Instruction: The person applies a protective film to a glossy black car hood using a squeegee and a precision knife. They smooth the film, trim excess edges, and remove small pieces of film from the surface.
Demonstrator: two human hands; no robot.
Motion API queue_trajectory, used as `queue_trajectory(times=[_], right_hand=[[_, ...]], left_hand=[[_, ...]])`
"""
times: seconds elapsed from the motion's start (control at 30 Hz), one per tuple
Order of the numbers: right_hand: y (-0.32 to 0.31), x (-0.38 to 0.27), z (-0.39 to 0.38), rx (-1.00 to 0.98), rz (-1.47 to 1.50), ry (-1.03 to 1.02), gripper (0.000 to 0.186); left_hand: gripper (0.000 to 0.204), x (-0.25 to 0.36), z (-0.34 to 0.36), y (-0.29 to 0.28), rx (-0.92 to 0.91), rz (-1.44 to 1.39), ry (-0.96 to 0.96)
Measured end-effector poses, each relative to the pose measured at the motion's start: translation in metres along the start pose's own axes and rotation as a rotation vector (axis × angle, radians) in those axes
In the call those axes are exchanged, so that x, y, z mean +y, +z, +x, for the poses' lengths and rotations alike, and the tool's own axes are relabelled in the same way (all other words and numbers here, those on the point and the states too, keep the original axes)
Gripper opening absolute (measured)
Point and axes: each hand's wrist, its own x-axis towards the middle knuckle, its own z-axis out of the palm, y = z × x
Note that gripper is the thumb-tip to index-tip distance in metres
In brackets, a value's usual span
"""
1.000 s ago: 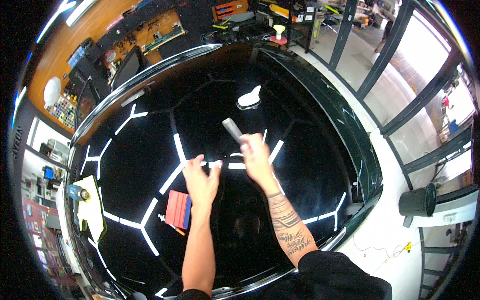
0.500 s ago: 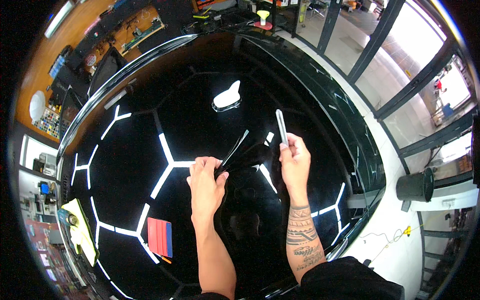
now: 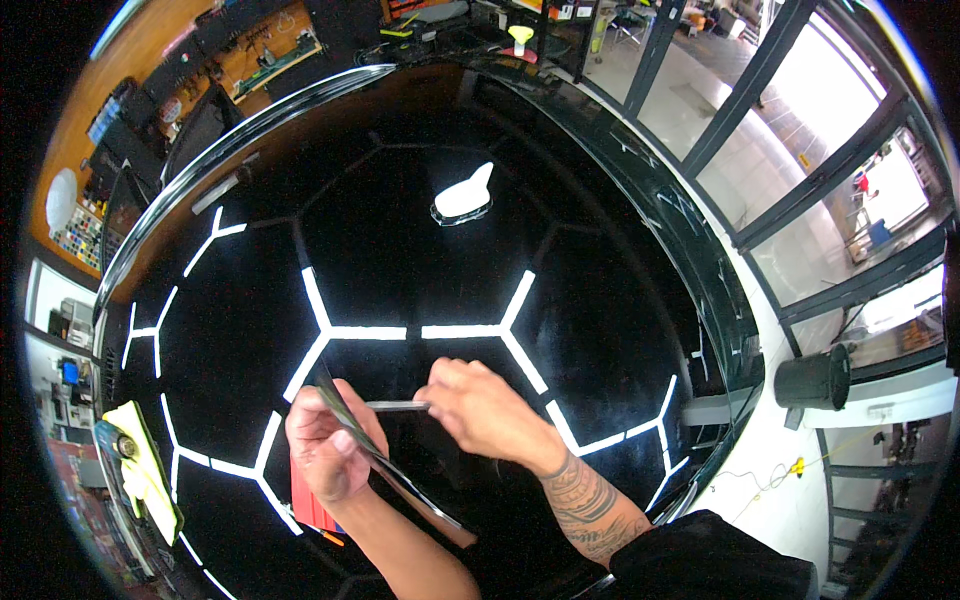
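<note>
My left hand [image 3: 330, 445] is closed on a thin, glossy black strip of film [image 3: 400, 475], which bends down toward me across my wrist. My right hand [image 3: 490, 412], fingers closed, grips a slim silver tool that looks like a snap-off knife [image 3: 398, 406]. It lies level, its tip close to the strip and the left fingers; whether they touch I cannot tell. Both hands are over a glossy black car roof [image 3: 400, 280]. Partly hidden behind my left hand lies a red squeegee card [image 3: 308, 500], with a small orange-tipped item [image 3: 332, 539] by it.
A white shark-fin antenna [image 3: 464, 198] rises from the roof ahead. Bright hexagonal light lines reflect in the paint. At the left edge hangs a yellow cloth [image 3: 148, 475]. Rightward stand a black bin [image 3: 812, 380] and glass doors [image 3: 850, 170]; a cord [image 3: 745, 490] lies on the floor.
Both hands have come nearer to me. The left has moved leftward and turned, swinging the strip downward. The right has moved left, turning the silver tool from upright to level beside the strip.
</note>
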Motion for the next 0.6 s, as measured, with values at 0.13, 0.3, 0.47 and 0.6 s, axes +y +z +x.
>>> queue_trajectory(times=[0.13,0.3,0.47,0.6], right_hand=[[0.01,-0.003,-0.015,0.148,0.078,-0.084,0.02],[-0.01,0.005,-0.005,0.285,0.943,0.184,0.028],[-0.025,0.025,-0.01,0.225,0.779,0.427,0.046],[-0.037,0.041,-0.021,0.1,0.995,0.422,0.04]], left_hand=[[0.031,-0.001,0.004,0.02,-0.048,0.316,-0.204],[0.022,-0.008,0.014,0.026,-0.051,0.596,-0.279],[0.019,-0.025,0.021,0.036,-0.039,0.782,-0.374],[0.024,-0.027,0.021,0.035,-0.087,0.831,-0.362]])
